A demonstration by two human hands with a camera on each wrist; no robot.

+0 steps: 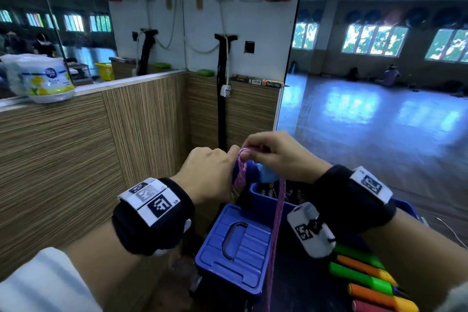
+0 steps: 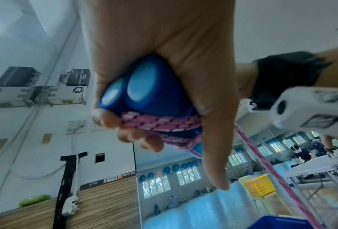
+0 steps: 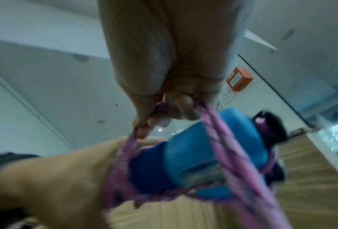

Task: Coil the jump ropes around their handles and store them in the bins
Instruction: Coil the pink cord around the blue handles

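Left hand (image 1: pixel 211 175) grips two blue handles (image 2: pixel 138 89) bound with pink rope (image 1: pixel 277 213); right hand (image 1: pixel 276 157) pinches a rope loop above them, over an open blue bin (image 1: pixel 263 201) and its lid (image 1: pixel 233 248).

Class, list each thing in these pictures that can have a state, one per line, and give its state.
Left hand: grips both handles.
Right hand: pinches a loop of rope.
Handles: side by side, partly wrapped.
Rope: some turns round the handles, the rest hanging loose.
Bin: open, things inside.
Lid: off, lying beside the bin.
Plug: unplugged, hanging on its cord.
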